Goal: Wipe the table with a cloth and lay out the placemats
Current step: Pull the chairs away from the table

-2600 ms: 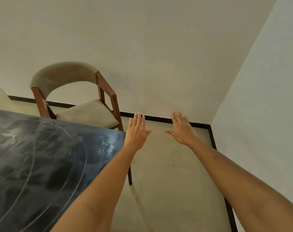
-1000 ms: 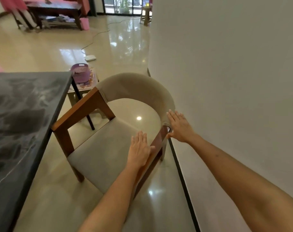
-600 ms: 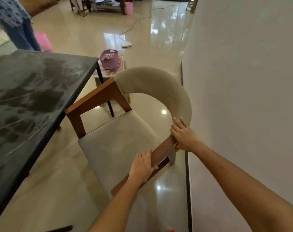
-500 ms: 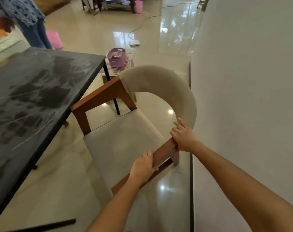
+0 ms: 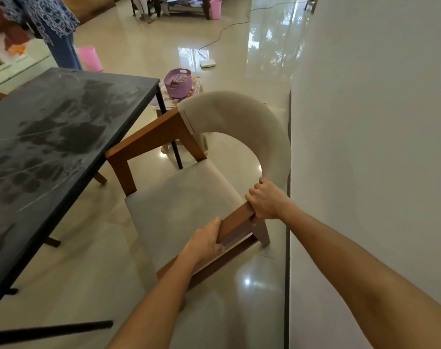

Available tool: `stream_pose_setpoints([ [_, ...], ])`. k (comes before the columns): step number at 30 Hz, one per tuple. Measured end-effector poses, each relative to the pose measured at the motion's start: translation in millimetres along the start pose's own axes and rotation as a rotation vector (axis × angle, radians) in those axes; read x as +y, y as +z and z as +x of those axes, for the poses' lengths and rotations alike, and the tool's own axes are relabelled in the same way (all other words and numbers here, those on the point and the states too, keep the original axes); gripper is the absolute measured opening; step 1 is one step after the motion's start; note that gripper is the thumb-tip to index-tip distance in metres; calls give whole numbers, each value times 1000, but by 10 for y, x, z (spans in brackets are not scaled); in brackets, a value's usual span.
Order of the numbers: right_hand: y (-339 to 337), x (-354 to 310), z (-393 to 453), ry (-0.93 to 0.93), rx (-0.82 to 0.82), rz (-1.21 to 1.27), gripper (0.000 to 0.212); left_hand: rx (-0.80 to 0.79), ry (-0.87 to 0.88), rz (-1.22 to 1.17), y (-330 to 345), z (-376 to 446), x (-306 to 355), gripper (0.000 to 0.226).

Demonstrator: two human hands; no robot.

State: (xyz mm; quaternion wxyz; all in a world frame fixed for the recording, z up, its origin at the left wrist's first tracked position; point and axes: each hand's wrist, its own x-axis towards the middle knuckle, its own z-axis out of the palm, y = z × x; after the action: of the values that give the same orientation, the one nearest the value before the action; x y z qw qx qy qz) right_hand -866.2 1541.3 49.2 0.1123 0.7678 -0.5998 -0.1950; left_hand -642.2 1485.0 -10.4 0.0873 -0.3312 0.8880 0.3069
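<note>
A dark table [image 5: 50,137] with a smeared, streaky top fills the left side. Beside it stands a wooden chair [image 5: 179,202] with a beige seat and a curved beige backrest. My left hand [image 5: 204,241] is closed around the near wooden armrest, toward its front end. My right hand [image 5: 267,200] grips the same armrest where it meets the backrest. No cloth or placemat shows in this view.
A white wall [image 5: 370,147] runs close along the chair's right. Behind the chair a purple basket [image 5: 177,81] rests on a low stool. A person in blue [image 5: 55,28] stands beyond the table beside a pink bucket [image 5: 89,57]. A cable and white device [image 5: 207,62] lie on the floor.
My view swung from the room's corner to the chair. Both hands came down from flat and open onto the near armrest and closed around it.
</note>
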Motion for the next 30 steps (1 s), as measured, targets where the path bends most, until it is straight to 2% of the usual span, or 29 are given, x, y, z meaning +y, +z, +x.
stream_pose_setpoints([
  [7,-15,-458,-291,33,52,28,70,-79,83,27,61,-414,-126,50],
  [12,-199,-1084,-523,100,35,91,65,-154,130,168,59,-912,-342,80],
  [19,-737,-2267,-554,278,24,223,68,-281,158,348,-106,-1670,-935,79],
  [23,-949,-2708,-498,319,-100,238,51,-271,194,409,-156,-1897,-1180,65],
  [27,-1114,-2863,-453,345,-178,219,47,-216,165,467,-124,-2002,-1255,58],
  [30,-1168,-2829,-483,377,-169,315,62,-157,54,349,-15,-2048,-1272,64],
])
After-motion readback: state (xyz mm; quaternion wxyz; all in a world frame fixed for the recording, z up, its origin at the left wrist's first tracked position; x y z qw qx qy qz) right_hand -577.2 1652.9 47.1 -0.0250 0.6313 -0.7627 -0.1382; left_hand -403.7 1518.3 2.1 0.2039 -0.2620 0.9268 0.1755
